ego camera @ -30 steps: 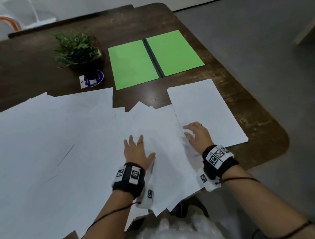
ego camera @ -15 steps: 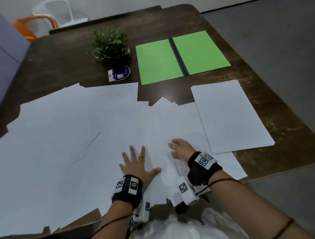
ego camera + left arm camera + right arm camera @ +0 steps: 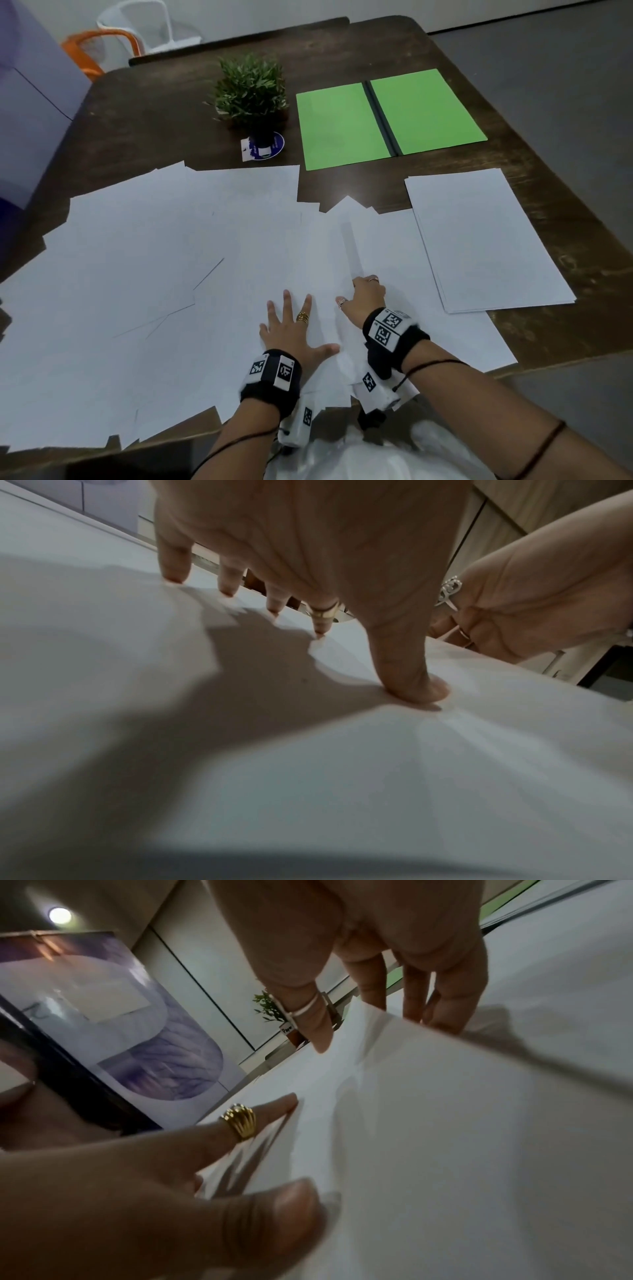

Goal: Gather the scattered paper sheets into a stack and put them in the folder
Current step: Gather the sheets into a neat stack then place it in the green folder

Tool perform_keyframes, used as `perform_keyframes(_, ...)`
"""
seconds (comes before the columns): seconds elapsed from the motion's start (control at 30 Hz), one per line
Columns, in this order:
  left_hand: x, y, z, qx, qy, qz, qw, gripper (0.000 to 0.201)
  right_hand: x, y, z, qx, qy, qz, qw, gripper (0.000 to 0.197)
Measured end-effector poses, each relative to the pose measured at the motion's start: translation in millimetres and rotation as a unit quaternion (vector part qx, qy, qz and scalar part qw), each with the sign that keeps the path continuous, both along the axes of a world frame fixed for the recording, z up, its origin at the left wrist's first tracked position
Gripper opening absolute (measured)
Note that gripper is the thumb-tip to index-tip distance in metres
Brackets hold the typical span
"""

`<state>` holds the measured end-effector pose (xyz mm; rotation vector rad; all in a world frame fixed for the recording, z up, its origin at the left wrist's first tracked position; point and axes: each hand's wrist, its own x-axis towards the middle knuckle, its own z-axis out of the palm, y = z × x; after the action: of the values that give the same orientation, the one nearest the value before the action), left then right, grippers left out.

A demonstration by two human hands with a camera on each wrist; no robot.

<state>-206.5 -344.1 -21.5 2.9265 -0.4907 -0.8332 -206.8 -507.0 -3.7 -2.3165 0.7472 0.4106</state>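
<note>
Several white paper sheets (image 3: 137, 274) lie scattered and overlapping across the near half of the dark wooden table (image 3: 171, 120). A squared stack of sheets (image 3: 486, 240) sits to the right. The green folder (image 3: 342, 126) lies open and flat at the back right. My left hand (image 3: 308, 325) presses flat on the sheets with its fingers spread, which the left wrist view (image 3: 369, 658) shows too. Just right of it, my right hand (image 3: 351, 293) pinches the raised edge of one sheet (image 3: 445, 1096), thumb on top and fingers (image 3: 452, 1015) behind it.
A small potted plant (image 3: 251, 92) on a blue coaster stands left of the folder. Orange and white chairs (image 3: 102, 44) stand behind the table's far left corner. Some sheets overhang the near table edge by my body.
My right hand has come left from beside the squared stack onto the scattered sheets and taken hold of a sheet edge. My left hand stays pressed flat on the papers.
</note>
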Motion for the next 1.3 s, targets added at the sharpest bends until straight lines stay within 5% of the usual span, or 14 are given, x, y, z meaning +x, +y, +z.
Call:
perform_keyframes(0.4,11,6,5,-0.061,-0.011,0.049,0.997,0.089,17,-13,8,0.141,-0.012,-0.087,0.986,0.068)
perform_keyframes(0.57,26,12,7,-0.126,-0.007,0.093,0.988,0.081,20,-17,10,0.078,-0.073,-0.030,0.994,0.014)
perform_keyframes(0.73,44,21,14,-0.160,-0.034,0.151,0.975,0.076,19,-45,37,0.022,-0.227,-0.026,0.973,0.015)
perform_keyframes(0.9,70,27,27,-0.259,-0.096,0.237,0.931,0.089,10,-67,57,0.073,-0.356,-0.060,0.930,0.027)
perform_keyframes(1.0,96,30,46,-0.367,-0.127,0.314,0.866,0.123,9,-80,69,0.163,-0.391,-0.095,0.901,0.029)
perform_keyframes(1.03,104,30,53,-0.405,-0.148,0.316,0.845,0.127,9,-85,71,0.187,-0.396,-0.100,0.894,0.028)
perform_keyframes(1.2,133,15,91,-0.454,-0.396,0.142,0.786,0.084,11,-99,67,0.185,-0.392,-0.070,0.898,0.036)
perform_keyframes(1.27,144,5,102,-0.406,-0.442,0.082,0.795,0.080,9,-98,58,0.131,-0.379,-0.039,0.915,0.044)
perform_keyframes(1.3,149,0,107,-0.370,-0.427,0.064,0.822,0.076,8,-97,53,0.109,-0.371,-0.022,0.922,0.046)
